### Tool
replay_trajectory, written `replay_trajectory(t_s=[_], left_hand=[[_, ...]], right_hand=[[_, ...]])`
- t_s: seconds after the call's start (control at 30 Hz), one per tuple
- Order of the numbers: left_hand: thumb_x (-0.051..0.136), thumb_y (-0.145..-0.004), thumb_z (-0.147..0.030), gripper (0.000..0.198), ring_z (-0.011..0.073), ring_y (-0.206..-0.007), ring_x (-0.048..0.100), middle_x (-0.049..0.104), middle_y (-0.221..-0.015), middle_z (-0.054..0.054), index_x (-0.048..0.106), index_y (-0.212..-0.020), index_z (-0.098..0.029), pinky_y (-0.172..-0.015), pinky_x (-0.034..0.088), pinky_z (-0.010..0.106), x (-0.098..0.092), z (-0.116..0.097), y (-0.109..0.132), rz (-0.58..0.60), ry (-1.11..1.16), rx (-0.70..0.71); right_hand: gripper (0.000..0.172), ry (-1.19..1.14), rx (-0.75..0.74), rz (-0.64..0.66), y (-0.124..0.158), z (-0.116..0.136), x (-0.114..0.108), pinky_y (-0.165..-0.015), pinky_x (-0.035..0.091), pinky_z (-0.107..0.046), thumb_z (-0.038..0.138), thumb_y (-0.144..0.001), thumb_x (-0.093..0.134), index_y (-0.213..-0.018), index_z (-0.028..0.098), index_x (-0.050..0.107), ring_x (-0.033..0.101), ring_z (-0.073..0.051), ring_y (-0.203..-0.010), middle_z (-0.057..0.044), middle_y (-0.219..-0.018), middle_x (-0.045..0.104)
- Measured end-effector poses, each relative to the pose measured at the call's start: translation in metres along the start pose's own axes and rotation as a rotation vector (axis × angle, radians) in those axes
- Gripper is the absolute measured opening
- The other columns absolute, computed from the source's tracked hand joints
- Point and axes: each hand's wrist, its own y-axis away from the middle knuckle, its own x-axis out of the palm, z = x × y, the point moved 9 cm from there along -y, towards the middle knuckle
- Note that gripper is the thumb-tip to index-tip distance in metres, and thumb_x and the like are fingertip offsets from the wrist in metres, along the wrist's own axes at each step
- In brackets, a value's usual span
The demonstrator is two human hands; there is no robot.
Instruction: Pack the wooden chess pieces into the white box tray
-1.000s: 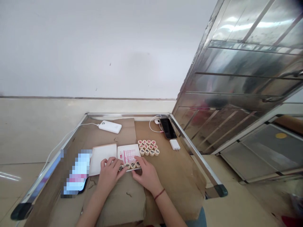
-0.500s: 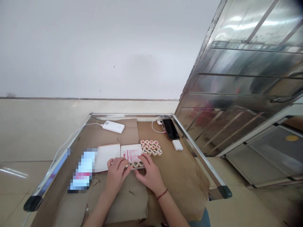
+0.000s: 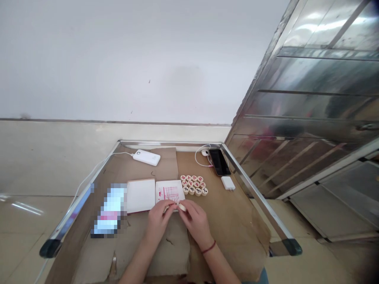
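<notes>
My left hand (image 3: 158,221) and my right hand (image 3: 197,221) meet at the near edge of an open white box (image 3: 169,192) with a red-lined sheet inside. Together they pinch a short stack of round wooden chess pieces (image 3: 181,206) turned on edge between the fingertips. The box's white lid (image 3: 141,195) lies just left of it. A cluster of several more chess pieces (image 3: 194,185) with red and black characters sits flat to the right of the box.
Brown cardboard (image 3: 233,221) covers a metal-framed tabletop (image 3: 254,191). A white power bank (image 3: 146,157) with cable lies at the back, a black phone (image 3: 220,162) and white charger (image 3: 227,183) at the back right. A blurred-out phone (image 3: 109,211) rests left. A shiny metal door (image 3: 310,98) stands right.
The row of pieces that lay flat along the box's near edge has been gathered and lifted on edge between both hands. The camera shifted slightly left.
</notes>
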Motion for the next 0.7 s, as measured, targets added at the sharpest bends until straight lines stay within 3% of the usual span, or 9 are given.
replay_trajectory(t_s=[0.13, 0.27, 0.37, 0.5, 0.7], left_hand=[[0.041, -0.095, -0.031, 0.026, 0.0149, -0.076, 0.065, 0.068, -0.080, 0.003, 0.062, -0.085, -0.019, -0.070, 0.052, 0.025, -0.004, 0.006, -0.001, -0.035, -0.008, -0.079], [0.039, -0.094, -0.028, 0.024, 0.0149, -0.076, 0.064, 0.066, -0.079, 0.004, 0.060, -0.087, -0.018, -0.067, 0.051, 0.025, -0.012, 0.001, -0.003, -0.103, 0.006, -0.098], [0.041, -0.091, -0.028, 0.018, 0.0146, -0.072, 0.063, 0.064, -0.082, 0.004, 0.057, -0.093, -0.018, -0.064, 0.050, 0.024, -0.019, 0.002, -0.001, -0.144, 0.007, -0.146], [0.038, -0.089, -0.023, 0.016, 0.0144, -0.068, 0.060, 0.061, -0.078, 0.003, 0.053, -0.089, -0.019, -0.061, 0.048, 0.025, -0.023, 0.005, 0.002, -0.156, 0.026, -0.191], [0.038, -0.091, -0.020, 0.019, 0.0163, -0.083, 0.062, 0.062, -0.089, 0.006, 0.057, -0.093, -0.018, -0.074, 0.050, 0.029, -0.024, 0.000, -0.002, -0.184, -0.001, -0.097]], right_hand=[[0.022, 0.042, 0.271, -0.191, 0.006, -0.036, -0.019, -0.083, 0.052, -0.036, 0.032, -0.093, 0.050, -0.104, 0.019, 0.064, 0.062, -0.021, -0.092, -0.010, -0.097, 0.065], [0.035, 0.078, 0.460, -0.182, 0.014, -0.063, -0.019, -0.078, 0.050, -0.038, 0.042, -0.094, 0.043, -0.105, 0.017, 0.064, 0.060, -0.022, -0.087, -0.011, -0.093, 0.063], [0.035, 0.084, 0.495, -0.101, 0.014, -0.068, -0.012, -0.072, 0.048, -0.036, 0.046, -0.092, 0.045, -0.103, 0.017, 0.063, 0.059, -0.022, -0.079, -0.009, -0.084, 0.065], [0.030, 0.123, 0.505, -0.019, 0.012, -0.065, -0.006, -0.067, 0.043, -0.032, 0.046, -0.091, 0.046, -0.084, 0.020, 0.060, 0.056, -0.021, -0.071, -0.005, -0.075, 0.063], [0.008, 0.183, 0.471, -0.015, 0.012, -0.061, -0.007, -0.071, 0.041, -0.032, 0.023, -0.083, 0.048, -0.085, 0.019, 0.055, 0.053, -0.021, -0.078, -0.006, -0.083, 0.061]])
